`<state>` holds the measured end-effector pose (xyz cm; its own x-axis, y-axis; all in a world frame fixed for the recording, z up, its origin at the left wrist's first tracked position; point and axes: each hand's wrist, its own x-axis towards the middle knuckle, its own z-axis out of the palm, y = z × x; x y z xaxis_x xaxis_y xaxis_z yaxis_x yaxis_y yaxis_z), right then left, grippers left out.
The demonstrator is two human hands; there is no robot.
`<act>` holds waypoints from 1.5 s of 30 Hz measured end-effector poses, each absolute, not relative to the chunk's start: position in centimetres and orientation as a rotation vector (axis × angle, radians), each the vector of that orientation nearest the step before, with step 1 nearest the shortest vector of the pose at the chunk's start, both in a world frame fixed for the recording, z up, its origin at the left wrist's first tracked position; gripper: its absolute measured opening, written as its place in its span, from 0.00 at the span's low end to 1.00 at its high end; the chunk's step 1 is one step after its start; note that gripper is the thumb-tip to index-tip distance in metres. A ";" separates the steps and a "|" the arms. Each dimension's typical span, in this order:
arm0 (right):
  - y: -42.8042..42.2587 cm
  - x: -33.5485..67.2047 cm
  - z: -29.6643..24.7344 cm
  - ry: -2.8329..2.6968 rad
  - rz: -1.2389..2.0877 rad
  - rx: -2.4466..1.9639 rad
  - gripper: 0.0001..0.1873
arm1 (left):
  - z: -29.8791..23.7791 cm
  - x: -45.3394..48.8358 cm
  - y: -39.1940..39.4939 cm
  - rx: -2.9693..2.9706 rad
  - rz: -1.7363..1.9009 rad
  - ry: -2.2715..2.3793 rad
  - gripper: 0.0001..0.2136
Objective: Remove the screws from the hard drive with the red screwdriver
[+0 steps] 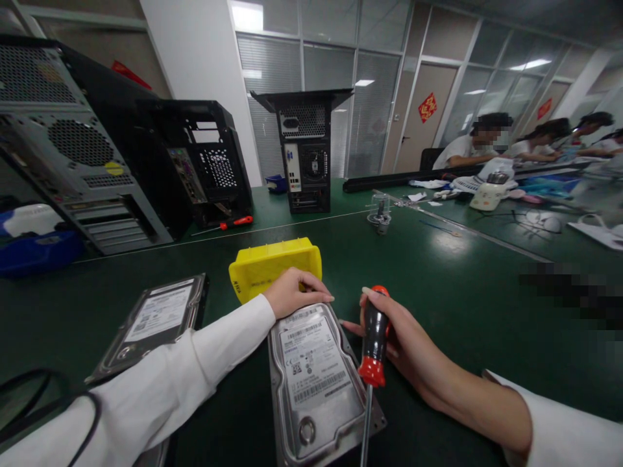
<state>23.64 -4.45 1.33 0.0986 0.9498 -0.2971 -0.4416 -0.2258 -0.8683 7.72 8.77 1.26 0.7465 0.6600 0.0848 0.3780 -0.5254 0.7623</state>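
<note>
A silver hard drive (316,383) with a white label lies on the green table in front of me. My left hand (296,292) grips its far end, with the fingers bent over the edge. Closed around a screwdriver (376,334) with a black and red handle, my right hand (396,324) is at the drive's right side. The screwdriver's shaft points down toward me past the drive's near right corner, and its tip is out of the frame. Just behind my left hand stands a yellow plastic bin (275,253), tilted with its opening toward me.
Another hard drive (163,318) lies to the left, partly behind my sleeve. Computer cases (306,149) stand at the back, near a second red screwdriver (236,222). Small clear plastic parts (379,211) sit further right. Several people (479,143) sit at the far right. A black cable (48,395) crosses the lower left.
</note>
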 end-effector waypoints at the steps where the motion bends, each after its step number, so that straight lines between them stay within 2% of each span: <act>1: -4.5 23.6 1.4 -0.615 1.451 -1.131 0.22 | 1.2 7.7 8.8 2.165 0.458 0.779 0.12; 9: -3.8 24.8 2.3 -0.500 1.382 -1.103 0.16 | 1.3 7.1 9.8 2.091 0.342 0.725 0.15; 15: -0.2 27.7 5.5 -0.504 1.072 -1.049 0.14 | 1.3 6.5 10.6 2.042 0.266 0.617 0.14; 18: 2.1 28.3 8.0 -0.638 0.876 -0.972 0.13 | 1.3 6.3 10.9 2.019 0.263 0.577 0.13; 28: 7.6 25.6 13.5 -1.380 0.277 -0.721 0.16 | 0.7 6.3 10.9 2.033 0.387 0.461 0.10; 33: 8.7 24.9 15.9 -2.008 0.297 -0.753 0.15 | 0.5 6.5 10.7 2.035 0.463 0.413 0.10; 37: 10.0 25.5 18.0 -2.419 0.451 -0.752 0.18 | 0.7 6.9 10.5 2.034 0.472 0.399 0.10; 45: 11.5 27.2 19.1 -2.600 0.574 -0.623 0.16 | 1.2 6.8 10.4 1.964 0.446 0.378 0.09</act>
<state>27.24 11.48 19.14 -0.8188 0.4985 0.2848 0.3322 0.8160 -0.4731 6.83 10.45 1.16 0.8809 0.4517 0.1410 0.0651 -0.4108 0.9094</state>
